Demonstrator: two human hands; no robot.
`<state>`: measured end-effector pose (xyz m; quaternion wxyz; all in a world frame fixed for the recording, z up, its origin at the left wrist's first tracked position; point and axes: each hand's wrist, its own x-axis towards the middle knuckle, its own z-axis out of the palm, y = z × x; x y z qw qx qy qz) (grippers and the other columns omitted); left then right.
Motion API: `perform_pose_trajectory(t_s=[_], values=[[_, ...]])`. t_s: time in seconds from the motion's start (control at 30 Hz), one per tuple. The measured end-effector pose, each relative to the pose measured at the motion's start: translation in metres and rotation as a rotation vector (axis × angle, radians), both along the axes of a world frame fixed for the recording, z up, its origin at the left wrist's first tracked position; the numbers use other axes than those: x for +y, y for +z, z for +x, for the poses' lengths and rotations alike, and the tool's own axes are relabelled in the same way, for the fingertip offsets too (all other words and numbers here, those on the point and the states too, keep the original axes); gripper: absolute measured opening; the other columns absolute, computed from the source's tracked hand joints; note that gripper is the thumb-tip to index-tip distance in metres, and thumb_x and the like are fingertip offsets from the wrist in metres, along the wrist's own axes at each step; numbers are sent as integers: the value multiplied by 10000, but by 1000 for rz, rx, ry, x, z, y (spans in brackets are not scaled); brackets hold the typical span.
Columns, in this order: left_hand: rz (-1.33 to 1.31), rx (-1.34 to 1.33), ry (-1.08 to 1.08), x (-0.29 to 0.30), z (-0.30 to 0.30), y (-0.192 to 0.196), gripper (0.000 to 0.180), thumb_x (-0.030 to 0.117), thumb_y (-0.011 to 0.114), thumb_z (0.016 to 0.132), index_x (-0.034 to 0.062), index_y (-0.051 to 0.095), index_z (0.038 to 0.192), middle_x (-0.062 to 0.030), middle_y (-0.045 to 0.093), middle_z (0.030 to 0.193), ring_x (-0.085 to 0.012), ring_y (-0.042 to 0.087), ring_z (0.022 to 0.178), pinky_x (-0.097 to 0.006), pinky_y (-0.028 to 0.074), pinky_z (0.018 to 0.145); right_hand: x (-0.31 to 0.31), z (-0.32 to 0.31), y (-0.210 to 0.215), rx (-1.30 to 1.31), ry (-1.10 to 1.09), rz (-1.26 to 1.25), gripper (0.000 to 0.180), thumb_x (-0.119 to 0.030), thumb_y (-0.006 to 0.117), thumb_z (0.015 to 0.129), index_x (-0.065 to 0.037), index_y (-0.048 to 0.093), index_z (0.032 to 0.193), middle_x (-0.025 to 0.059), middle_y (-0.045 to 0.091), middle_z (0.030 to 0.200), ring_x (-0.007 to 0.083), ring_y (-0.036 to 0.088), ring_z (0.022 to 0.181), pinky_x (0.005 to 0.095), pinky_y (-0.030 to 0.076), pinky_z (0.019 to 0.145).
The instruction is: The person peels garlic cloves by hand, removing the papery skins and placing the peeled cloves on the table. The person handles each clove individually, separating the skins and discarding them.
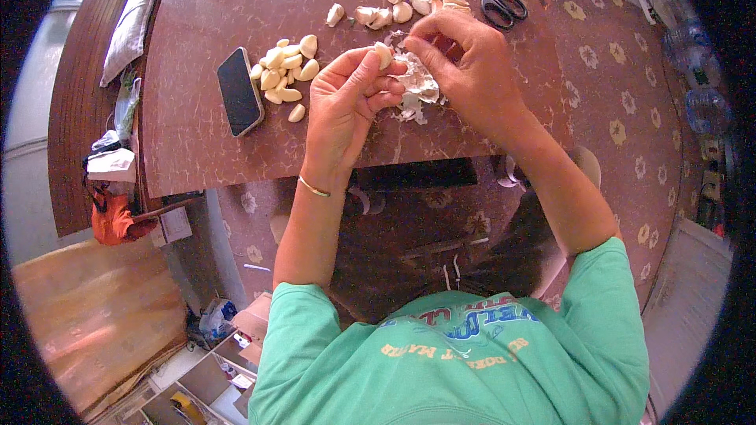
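Observation:
Between the thumb and fingers of my left hand (pixel 344 102) is a pale garlic clove (pixel 383 55). My right hand (pixel 476 71) is raised just to the right of it, thumb and forefinger pinched together; what lies between them, if anything, is too small to make out. Below both hands, a heap of papery garlic skins (pixel 420 86) covers part of the table. To the left of my left hand sits a pile of smooth peeled cloves (pixel 285 71). Beyond my hands, several garlic cloves still in their skins (pixel 402 12) form a loose row, partly hidden by my right hand.
Black-handled scissors (pixel 498 6) lie at the far right on the reddish-brown table (pixel 260 0). A dark-screened phone (pixel 240 93) rests left of the peeled cloves. Past the left edge are a grey cushion (pixel 138 25) and an orange bag (pixel 114 219).

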<state>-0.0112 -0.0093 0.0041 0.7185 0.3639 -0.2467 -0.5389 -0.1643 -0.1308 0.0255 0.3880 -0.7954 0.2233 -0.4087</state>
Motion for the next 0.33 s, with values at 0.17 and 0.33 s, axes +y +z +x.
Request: perform_pose_trajectory(t_s=[0.17,0.33], values=[[-10,6,-12,-1,0,0,212,134,640,1046,-24,695,1176,-166,760,1039,-186,759,844,-284,649,739,5,-1,4,-40,61,124,128,-131,756,900,-11,712,900,108,714,806,215,689,691,351,546,641],[5,-77,21,-3,-2,-5,233,121,647,1038,-20,672,1222,-168,757,1064,-211,767,879,-292,650,735,8,-1,3,36,104,188,150,-151,780,882,-20,735,940,112,734,840,213,705,697,346,557,658]])
